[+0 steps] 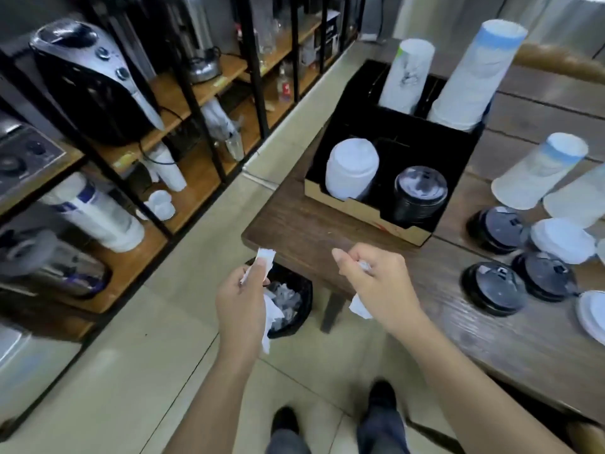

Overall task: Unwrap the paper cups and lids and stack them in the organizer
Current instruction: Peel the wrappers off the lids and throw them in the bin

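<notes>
Table edge (262,239) (bin (302,309) tucked beneath)

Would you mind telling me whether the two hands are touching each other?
Apart. The head view shows the left hand and right hand separated by open floor.

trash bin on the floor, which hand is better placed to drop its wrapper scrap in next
Left. The left hand holds its scrap directly over the bin; the right hand is over the table edge.

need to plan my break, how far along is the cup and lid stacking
Partly done. The organizer already holds two cup stacks plus white and black lids. Both hands, left and right, hold torn wrapper scraps by the bin. Cups and black lids still wait on the table.
</notes>
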### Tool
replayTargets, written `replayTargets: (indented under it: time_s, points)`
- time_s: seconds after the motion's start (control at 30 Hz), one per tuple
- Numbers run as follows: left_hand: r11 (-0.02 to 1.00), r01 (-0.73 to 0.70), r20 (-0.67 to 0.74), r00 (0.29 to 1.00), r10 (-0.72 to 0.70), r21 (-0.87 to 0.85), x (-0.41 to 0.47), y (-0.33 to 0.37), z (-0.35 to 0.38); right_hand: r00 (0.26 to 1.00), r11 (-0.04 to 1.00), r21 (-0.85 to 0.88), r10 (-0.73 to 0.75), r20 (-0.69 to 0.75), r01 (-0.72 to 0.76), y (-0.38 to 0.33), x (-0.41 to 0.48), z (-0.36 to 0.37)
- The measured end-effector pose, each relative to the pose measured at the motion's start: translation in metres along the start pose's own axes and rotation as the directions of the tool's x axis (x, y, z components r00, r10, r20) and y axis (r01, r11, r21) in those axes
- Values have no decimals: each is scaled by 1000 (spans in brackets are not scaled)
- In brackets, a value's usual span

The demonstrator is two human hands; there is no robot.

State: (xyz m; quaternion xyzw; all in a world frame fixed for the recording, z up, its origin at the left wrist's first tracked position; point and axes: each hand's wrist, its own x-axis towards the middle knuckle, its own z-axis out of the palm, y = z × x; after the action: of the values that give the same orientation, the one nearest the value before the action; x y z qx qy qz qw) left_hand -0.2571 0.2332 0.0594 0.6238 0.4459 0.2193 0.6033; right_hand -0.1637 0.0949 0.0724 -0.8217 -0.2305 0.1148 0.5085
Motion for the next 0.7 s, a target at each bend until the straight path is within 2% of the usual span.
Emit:
replayTargets:
  time_s: [0.13,0.23,0.33,0.43,0.57,0.7]
  points:
    - [999,42,-72,996,-43,-24,19,-25,-65,985,997,-44,-50,163,57,-9,-9,71]
    - [996,85,-88,992,-86,-16,38,-54,-92,970,999,-19,35,241,-31,7,-12,116]
    - [991,137,-81,987,-137,-4,58,-89,-100,950,991,-105,114,290,-87,42,-9,152]
    - [983,185,-54,981,-185,-6,86,-133,-90,922,973,-195,184,341,-122,87,9,186]
    - [971,239,-30,971,-238,5,148,-215,-53,849,944,-126,328,414,-304,167,54,246]
    - [952,306,10,952,-306,6,224,-316,-11,817,897,-64,427,387,-438,264,94,307]
